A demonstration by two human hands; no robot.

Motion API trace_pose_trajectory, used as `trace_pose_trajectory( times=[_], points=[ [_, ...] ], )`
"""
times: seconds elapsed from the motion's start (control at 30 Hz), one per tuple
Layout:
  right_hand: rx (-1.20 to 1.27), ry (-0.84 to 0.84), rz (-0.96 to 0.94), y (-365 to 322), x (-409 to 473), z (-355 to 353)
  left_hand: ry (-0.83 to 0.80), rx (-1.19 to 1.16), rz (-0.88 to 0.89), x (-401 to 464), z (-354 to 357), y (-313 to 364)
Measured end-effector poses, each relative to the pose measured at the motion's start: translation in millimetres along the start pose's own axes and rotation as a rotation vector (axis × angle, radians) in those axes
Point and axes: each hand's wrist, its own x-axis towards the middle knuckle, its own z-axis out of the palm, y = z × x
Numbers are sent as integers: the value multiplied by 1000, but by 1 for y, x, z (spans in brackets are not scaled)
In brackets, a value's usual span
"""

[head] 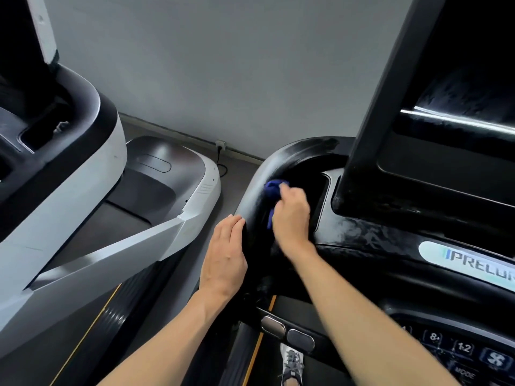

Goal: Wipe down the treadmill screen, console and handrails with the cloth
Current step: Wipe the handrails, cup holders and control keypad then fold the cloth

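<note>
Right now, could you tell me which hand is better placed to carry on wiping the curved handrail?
The right hand: it grips the blue cloth against the handrail. The left hand rests flat, without cloth.

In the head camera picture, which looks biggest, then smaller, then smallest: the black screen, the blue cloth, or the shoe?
1. Black screen, by far the biggest.
2. Shoe.
3. Blue cloth, partly hidden in the right hand.
Shoe and cloth look close, so their order is unsure.
</note>
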Motion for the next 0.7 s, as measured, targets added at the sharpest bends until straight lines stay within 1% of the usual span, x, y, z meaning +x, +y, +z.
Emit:
trace_pose_trajectory(
  times=[0.07,0.1,0.13,0.2,0.3,0.4,0.5,0.6,0.67,0.7],
  points=[
    [4,96,256,9,44,-12,2,-6,1,-1,-1,-1],
    [22,129,341,11,58,-14,4,-8,4,-1,-1,-1],
    [32,154,384,9,63,-15,10,-5,9,0,-1,-1],
    [31,147,417,-1,56,-7,19,3,22,0,-1,-1],
    [-30,53,412,-14,26,6,24,1,32,1,2,-3],
    [-124,-86,287,-14,-15,5,30,20,51,1,4,-4],
    [-176,-110,114,-9,-60,6,31,31,82,1,5,-4],
    [-372,-103,-109,2,-91,4,40,58,115,0,4,-5],
    [-456,-112,-308,9,-103,-7,22,99,180,-2,4,-3],
    [-518,-147,-432,14,-109,-14,4,126,222,-4,4,-2]
  ],
)
